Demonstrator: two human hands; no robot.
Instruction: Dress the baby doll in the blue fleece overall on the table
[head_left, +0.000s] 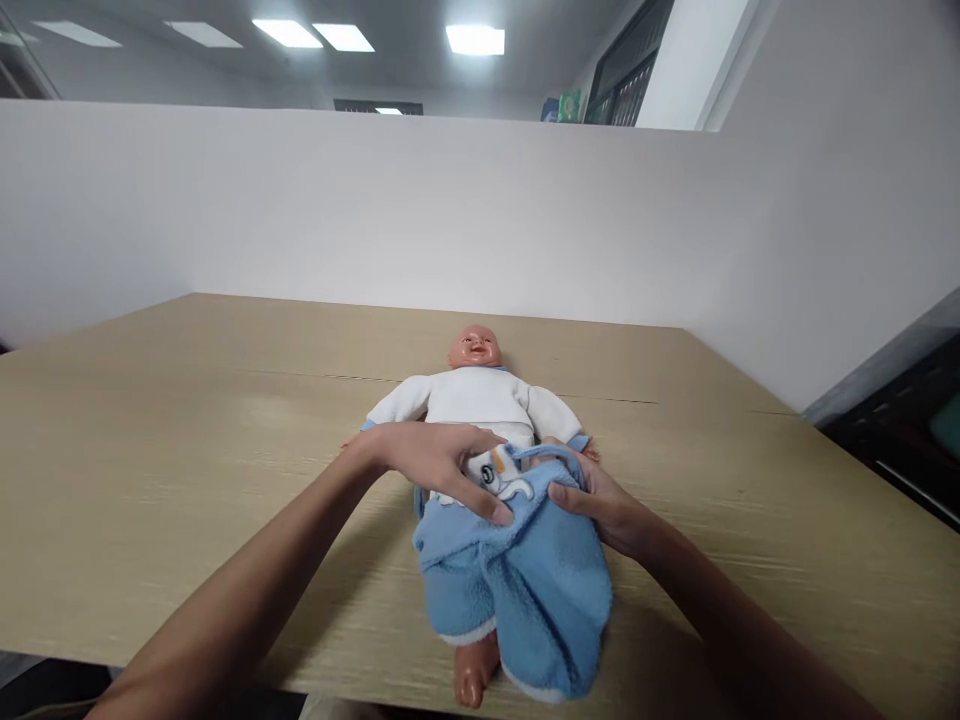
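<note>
A baby doll [478, 348] lies on its back on the table, head away from me, in a white long-sleeved top [480, 397] with blue cuffs. Blue fleece overalls [556, 580] cover its lower body, and one bare foot [474, 675] sticks out of a leg opening. The other foot is not visible. My left hand [442, 460] is closed on the bib, beside a cartoon-face patch [493, 472]; some of its fingers are hidden. With thumb on top, my right hand [592, 500] grips the overalls' side edge near a thin blue strap [551, 452].
The wooden table [225, 420] stretches out around the doll, with a thin seam across it. A low white partition [420, 210] rises behind it and a white wall [840, 200] stands to the right. A dark object [900, 420] sits at the right edge.
</note>
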